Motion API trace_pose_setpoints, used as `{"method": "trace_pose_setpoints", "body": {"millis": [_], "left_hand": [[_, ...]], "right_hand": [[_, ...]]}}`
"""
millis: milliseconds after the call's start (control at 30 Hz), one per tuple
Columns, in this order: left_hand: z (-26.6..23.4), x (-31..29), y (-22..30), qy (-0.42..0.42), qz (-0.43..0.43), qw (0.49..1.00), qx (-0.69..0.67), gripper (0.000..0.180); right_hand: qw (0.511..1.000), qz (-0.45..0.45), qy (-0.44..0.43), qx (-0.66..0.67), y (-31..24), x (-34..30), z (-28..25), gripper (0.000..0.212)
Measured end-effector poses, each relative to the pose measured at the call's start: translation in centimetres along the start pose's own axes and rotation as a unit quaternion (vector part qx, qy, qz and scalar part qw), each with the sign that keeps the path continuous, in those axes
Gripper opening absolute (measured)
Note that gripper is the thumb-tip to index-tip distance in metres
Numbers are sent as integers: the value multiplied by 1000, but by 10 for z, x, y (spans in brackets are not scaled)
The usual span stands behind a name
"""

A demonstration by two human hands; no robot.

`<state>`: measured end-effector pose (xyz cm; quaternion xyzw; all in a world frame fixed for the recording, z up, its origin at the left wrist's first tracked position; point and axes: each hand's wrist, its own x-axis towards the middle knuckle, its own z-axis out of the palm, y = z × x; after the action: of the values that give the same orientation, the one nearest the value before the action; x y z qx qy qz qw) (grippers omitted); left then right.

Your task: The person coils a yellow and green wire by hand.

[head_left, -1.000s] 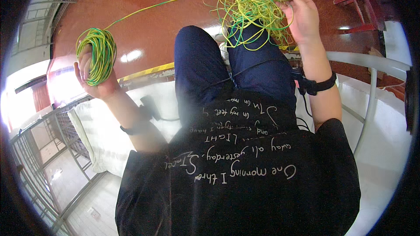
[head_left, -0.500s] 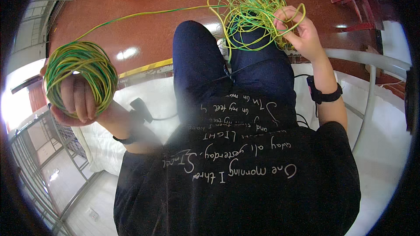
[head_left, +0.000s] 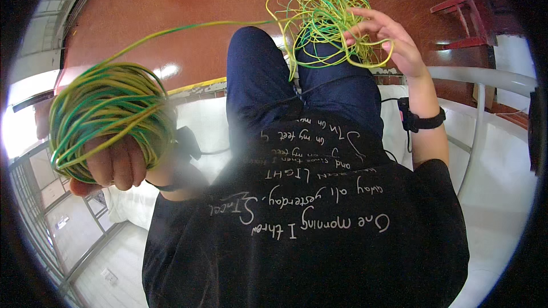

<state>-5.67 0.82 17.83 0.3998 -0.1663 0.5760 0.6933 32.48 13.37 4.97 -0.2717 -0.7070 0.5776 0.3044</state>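
Observation:
My left hand (head_left: 117, 162) grips a thick coil of green-and-yellow wire (head_left: 111, 102), its fingers wrapped through the ring. From the top of that coil a single strand (head_left: 188, 25) runs across to a loose tangle of the same wire (head_left: 325, 23), which rests on my right knee. Beside the tangle's right edge is my right hand (head_left: 394, 40), fingers spread apart and nothing gripped between them. Some wire loops pass close to its fingertips; whether they touch, I cannot tell.
Under my legs and beyond spreads a reddish-brown floor (head_left: 188, 0). A red wooden stool (head_left: 465, 23) stands at the far right. Close by my right arm runs a metal rail (head_left: 479, 77). Metal bed frames (head_left: 63, 239) line the left side.
My right hand has let go of the wire loop and its fingers have spread. My left hand has come nearer with the coil, which has turned and looks larger.

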Motion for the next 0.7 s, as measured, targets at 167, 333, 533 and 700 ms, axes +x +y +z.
{"method": "trace_pose_setpoints", "body": {"millis": [167, 333, 533, 700], "left_hand": [[11, -4, -4, -31, -3, 999, -40, 46], [10, -7, -20, 58, 14, 997, -52, 58], [15, -15, -19, 104, 27, 993, 41, 58], [11, -30, -17, 148, 35, 988, 19, 65]], "right_hand": [[968, 117, -54, 218, 3, 16, 2, 55], [977, 207, -10, -55, 4, 12, 27, 24], [965, 191, 42, -175, -1, 20, 44, 19], [982, 55, 182, -9, 3, 7, 28, 15]]}}
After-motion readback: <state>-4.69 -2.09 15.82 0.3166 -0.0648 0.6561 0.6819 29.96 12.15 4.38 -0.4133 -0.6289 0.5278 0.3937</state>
